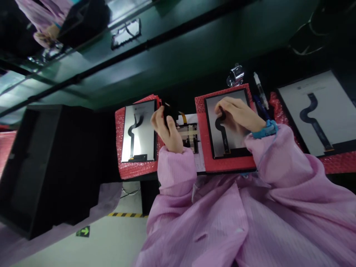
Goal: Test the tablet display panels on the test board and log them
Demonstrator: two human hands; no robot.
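Note:
My right hand [237, 113] reaches over a display panel [207, 111] with a silvery back, its fingers pinched at the upper end of a black flex cable [224, 138]. This panel lies on a red bubble-wrap sheet [200, 122]. My left hand [166, 129] is closed with curled fingers beside a dark piece [171, 111], whose shape merges with the black background; what the fingers hold is unclear. Just right of that hand sits a small circuit assembly [190, 137] with tape strips and an orange ribbon [183, 117], on white paper.
Similar panels lie on red bubble wrap at left [144, 141] and right [330, 107]. A pen [260, 89] and a shiny metal object [236, 75] lie behind. A black bin [50, 163] stands at left. Across the bench, a co-worker's hand [46, 35] shows beside a black box.

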